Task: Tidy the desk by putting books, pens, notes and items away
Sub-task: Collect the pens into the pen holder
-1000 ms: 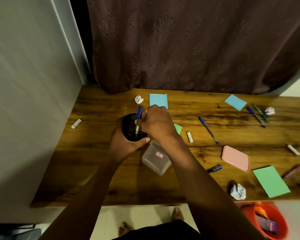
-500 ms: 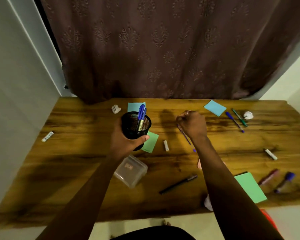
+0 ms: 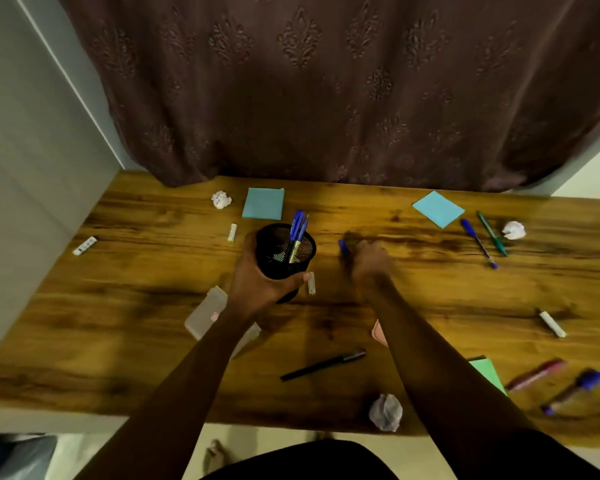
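My left hand [image 3: 257, 282] grips a black mesh pen holder [image 3: 284, 252] held above the wooden desk [image 3: 153, 271]; two blue pens [image 3: 297, 230] stand in it. To its right my right hand [image 3: 369, 263] curls round a blue pen [image 3: 343, 247] whose cap end sticks out to the left of the fingers. Loose on the desk lie a black pen [image 3: 323, 365], a blue pen [image 3: 478, 242] and a green pen [image 3: 492, 233] at the back right, and a pink marker [image 3: 537, 374] and a purple marker [image 3: 574, 389] at the front right.
Two blue notes [image 3: 263, 203] [image 3: 438, 208] lie at the back and a green note [image 3: 487, 374] at the front right. Crumpled paper balls [image 3: 221, 199] [image 3: 514, 230] [image 3: 386, 411], small white erasers [image 3: 84, 245] [image 3: 232, 232] [image 3: 311, 283] [image 3: 552, 323] and a clear plastic box [image 3: 205, 315] are scattered about. A brown curtain hangs behind.
My right hand left the pen holder, moved right to the blue pen on the desk and closed on it. The holder stayed in my left hand. The view shifted right.
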